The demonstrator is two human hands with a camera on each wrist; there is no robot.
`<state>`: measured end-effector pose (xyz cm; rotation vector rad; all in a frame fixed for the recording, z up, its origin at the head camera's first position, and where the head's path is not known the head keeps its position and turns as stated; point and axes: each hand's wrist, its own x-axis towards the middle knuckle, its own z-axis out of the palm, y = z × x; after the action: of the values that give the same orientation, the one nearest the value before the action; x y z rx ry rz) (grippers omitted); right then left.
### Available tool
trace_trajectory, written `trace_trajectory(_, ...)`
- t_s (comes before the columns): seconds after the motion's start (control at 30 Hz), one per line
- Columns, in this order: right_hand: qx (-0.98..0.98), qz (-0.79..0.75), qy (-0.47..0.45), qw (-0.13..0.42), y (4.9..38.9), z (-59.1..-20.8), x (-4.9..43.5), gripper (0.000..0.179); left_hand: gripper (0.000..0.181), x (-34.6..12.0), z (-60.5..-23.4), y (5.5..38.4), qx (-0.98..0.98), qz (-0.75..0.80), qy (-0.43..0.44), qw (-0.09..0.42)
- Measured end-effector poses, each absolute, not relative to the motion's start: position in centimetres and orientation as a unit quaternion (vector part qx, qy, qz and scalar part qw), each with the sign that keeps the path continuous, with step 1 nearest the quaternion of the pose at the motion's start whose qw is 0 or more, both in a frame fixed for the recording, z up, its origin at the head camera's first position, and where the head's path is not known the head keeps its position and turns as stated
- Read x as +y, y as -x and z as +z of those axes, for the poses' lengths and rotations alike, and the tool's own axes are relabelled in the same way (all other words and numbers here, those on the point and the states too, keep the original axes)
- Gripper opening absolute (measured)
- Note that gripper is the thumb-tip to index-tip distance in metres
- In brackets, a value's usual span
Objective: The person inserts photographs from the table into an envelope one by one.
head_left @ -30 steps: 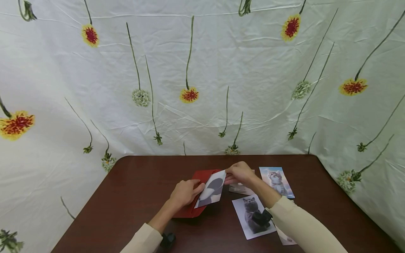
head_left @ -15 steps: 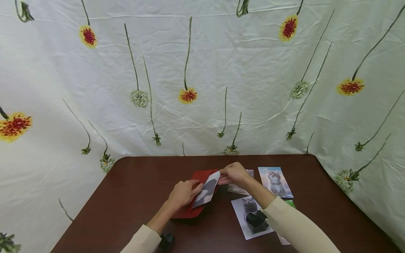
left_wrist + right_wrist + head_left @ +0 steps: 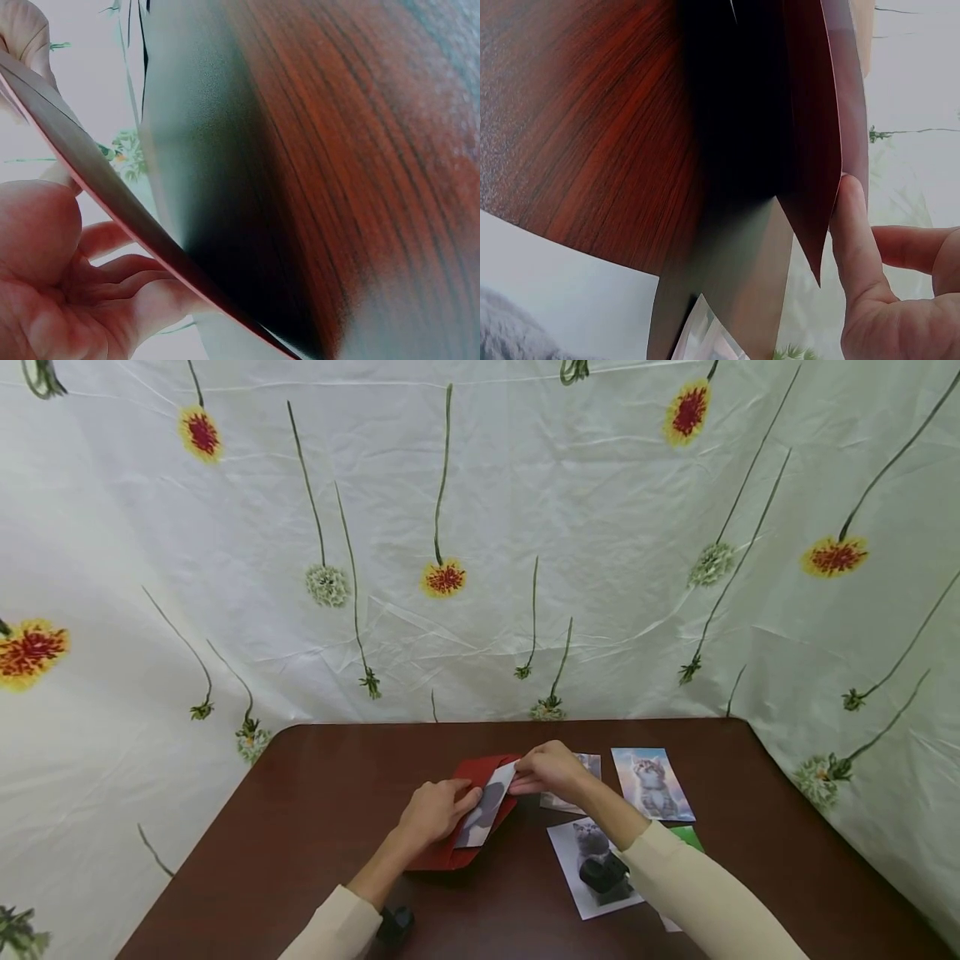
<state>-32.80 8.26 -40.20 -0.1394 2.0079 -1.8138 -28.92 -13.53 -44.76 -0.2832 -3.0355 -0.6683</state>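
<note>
My left hand [image 3: 433, 812] grips the red envelope [image 3: 437, 858], with its thumb over the near part; the wrist view shows the envelope's edge [image 3: 139, 229] against the fingers. A photo print [image 3: 486, 807] with a grey shape on white lies partly inside the envelope, its left part hidden there. At the print's upper right corner, my right hand [image 3: 551, 770] pinches it between thumb and fingers. In the right wrist view a fingertip of the right hand [image 3: 870, 262] touches the edge beside the envelope's dark red flap [image 3: 814, 150].
Right of the envelope, a grey cat photo [image 3: 592, 902] and a kitten photo [image 3: 652, 785] lie on the dark wooden table [image 3: 300, 827]. Another photo [image 3: 588, 766] is partly behind the right hand, and a green-edged one [image 3: 686, 836] under the right sleeve. A flowered cloth [image 3: 480, 527] hangs behind.
The right hand has moved left, and the photo print has slid further into the red envelope, so a narrower strip shows. The left hand stays on the envelope.
</note>
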Motion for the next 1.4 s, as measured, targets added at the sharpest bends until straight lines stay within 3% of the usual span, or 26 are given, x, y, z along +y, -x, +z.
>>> trace_trajectory(1.4,0.720,-0.663,0.008,0.204,33.9,-43.0,5.5,0.023,0.050,-13.6,-44.8,29.0,-0.972,-0.218,0.086,0.001)
